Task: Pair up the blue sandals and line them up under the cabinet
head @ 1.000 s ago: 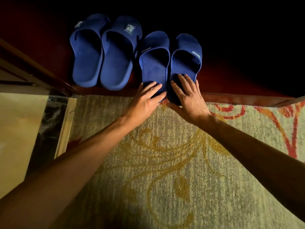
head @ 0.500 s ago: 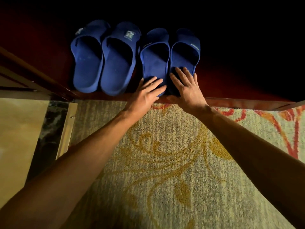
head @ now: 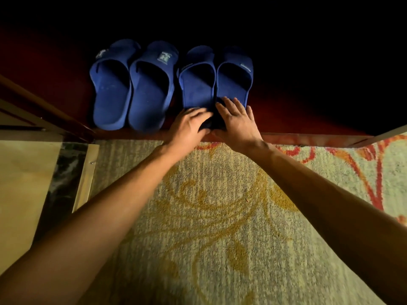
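Observation:
Four blue sandals stand toes-away in the dark recess under the cabinet. The left pair, sandal (head: 111, 93) and sandal (head: 152, 93), carries white labels and sits side by side. The right pair, sandal (head: 198, 84) and sandal (head: 233, 80), touches along its inner edges. My left hand (head: 189, 126) curls over the heel of the third sandal. My right hand (head: 235, 119) lies flat, fingers spread, on the heel of the fourth. Both heels are hidden under my hands.
A reddish wooden sill (head: 308, 138) separates the recess from the patterned beige carpet (head: 220, 216). A dark wooden frame (head: 44, 111) runs diagonally at the left, beside a marble strip (head: 63, 172) and pale floor (head: 22, 183). The recess to the right of the sandals is dark.
Both hands pushed the right pair further into the recess and squared it with the left pair. My left fingers went from flat to curled over the heel.

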Demonstrator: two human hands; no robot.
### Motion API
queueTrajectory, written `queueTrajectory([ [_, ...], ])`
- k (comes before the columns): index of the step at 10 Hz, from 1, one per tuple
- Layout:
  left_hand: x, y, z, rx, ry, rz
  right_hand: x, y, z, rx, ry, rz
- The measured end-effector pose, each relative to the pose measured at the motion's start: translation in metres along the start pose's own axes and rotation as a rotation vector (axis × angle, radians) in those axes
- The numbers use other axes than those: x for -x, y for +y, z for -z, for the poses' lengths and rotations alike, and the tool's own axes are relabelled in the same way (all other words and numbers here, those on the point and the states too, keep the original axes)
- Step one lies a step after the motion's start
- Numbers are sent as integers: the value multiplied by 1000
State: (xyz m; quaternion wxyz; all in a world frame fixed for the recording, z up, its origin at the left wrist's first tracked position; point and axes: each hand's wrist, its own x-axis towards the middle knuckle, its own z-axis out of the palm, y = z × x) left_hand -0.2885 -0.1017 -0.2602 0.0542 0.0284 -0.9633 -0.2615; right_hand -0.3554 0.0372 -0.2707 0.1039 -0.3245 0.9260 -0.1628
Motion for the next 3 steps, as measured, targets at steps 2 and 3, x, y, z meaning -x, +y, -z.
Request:
queueTrajectory([
  [2,29,50,92,480,4,274,72,-54,79,-786,108,-176],
  [3,48,90,153,663,-115,327,98,-82,140,-949,25,-206],
])
